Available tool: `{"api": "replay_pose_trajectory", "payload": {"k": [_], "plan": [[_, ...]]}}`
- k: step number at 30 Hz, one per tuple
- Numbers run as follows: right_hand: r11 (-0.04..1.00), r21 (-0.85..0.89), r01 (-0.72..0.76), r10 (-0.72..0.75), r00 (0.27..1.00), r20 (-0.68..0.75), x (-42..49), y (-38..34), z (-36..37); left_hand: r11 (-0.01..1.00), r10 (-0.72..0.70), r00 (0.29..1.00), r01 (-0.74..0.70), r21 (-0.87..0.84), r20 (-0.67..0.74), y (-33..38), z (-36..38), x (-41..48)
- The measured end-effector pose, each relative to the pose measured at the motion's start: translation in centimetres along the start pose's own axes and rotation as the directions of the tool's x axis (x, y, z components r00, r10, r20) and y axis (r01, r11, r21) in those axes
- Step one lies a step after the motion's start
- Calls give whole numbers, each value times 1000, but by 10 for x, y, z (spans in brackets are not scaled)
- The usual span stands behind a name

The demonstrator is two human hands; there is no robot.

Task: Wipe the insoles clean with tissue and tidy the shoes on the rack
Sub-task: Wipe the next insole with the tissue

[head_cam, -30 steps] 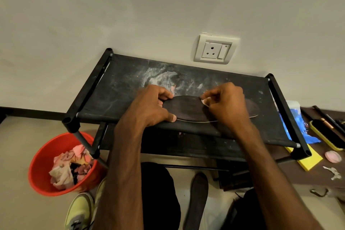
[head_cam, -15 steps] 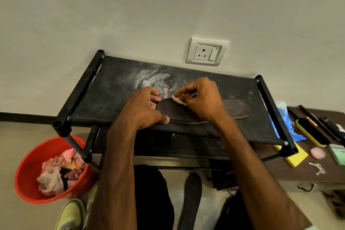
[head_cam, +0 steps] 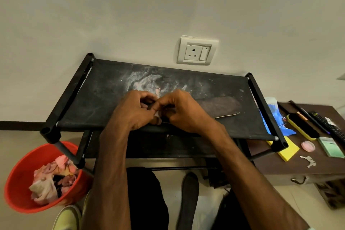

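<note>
Atop the rack (head_cam: 104, 99), the left hand (head_cam: 134, 112) is gripping the insole (head_cam: 220, 106) while the right hand (head_cam: 184, 112) is rubbing it with pinched tissue (head_cam: 157, 114), its bare far end likely needing wiping next.

The insole (head_cam: 220, 107) lies near the front edge of the rack (head_cam: 104, 99), right of the middle. Its left end is under the left hand (head_cam: 134, 112) and right hand (head_cam: 184, 112), which meet with the tissue (head_cam: 157, 113) between them. On the floor, a bin (head_cam: 16, 183) stands below the rack's front left corner and a second insole (head_cam: 188, 198) lies before the rack; the surface (head_cam: 280, 166) to the right carries a brush (head_cam: 302, 127) behind keys (head_cam: 309, 160).
</note>
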State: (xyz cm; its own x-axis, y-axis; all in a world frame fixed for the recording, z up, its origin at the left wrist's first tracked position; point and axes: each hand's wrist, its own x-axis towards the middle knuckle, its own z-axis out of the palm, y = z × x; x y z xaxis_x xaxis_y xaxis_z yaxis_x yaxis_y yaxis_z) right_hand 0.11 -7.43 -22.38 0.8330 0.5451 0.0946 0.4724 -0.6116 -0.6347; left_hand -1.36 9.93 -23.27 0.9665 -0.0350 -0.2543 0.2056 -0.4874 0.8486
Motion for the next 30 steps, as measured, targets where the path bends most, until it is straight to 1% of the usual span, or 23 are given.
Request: {"api": "replay_pose_trajectory", "payload": {"k": [5, 7, 10, 11, 12, 13, 14, 15, 16, 19, 23, 26, 30], "plan": [[988, 147, -47, 46, 999, 15, -15, 4, -13, 999, -48, 998, 49, -3, 31, 1, -2, 0], [989, 126, -77, 74, 997, 28, -21, 7, -21, 998, -59, 998, 59, 2, 39, 2, -2, 1], [991, 30, -133, 130, 988, 86, -35, 11, -38, 998, -60, 997, 60, 9, 43, 3, -2, 1], [989, -17, -146, 147, 987, 67, -41, 13, -45, 998, -60, 997, 59, 12, 45, 4, -2, 0], [986, -59, -155, 155, 988, -7, -45, 16, -50, 998, -61, 997, 60, 15, 50, 5, -2, 0], [983, -73, -168, 158, 979, -133, -50, 21, -54, 998, -60, 996, 59, 21, 62, 6, -2, -1], [980, -60, -188, 166, 950, -266, -54, 26, -57, 998, -58, 996, 56, 26, 74, 6, -3, -2], [976, -48, -215, 183, 914, -363, -58, 31, -57, 998, -55, 995, 52, 29, 88, 7, -3, -3], [967, -47, -250, 210, 890, -405, -61, 34, -56, 998, -54, 993, 51, 34, 100, 8, -3, -4], [937, -94, -337, 283, 889, -360, -70, 43, -40, 996, -81, 991, 75, 56, 108, 11, 3, -5], [944, -48, -328, 283, 873, -397, -75, 48, -28, 989, -92, 995, 94, 118, -28, 17, 14, -5], [948, -8, -319, 287, 864, -413, -78, 50, -28, 988, -96, 995, 95, 121, 1, 20, 14, -6], [953, 20, -301, 277, 845, -458, -81, 51, -24, 994, -88, 996, 85, 72, 28, 25, 8, -12]]}}
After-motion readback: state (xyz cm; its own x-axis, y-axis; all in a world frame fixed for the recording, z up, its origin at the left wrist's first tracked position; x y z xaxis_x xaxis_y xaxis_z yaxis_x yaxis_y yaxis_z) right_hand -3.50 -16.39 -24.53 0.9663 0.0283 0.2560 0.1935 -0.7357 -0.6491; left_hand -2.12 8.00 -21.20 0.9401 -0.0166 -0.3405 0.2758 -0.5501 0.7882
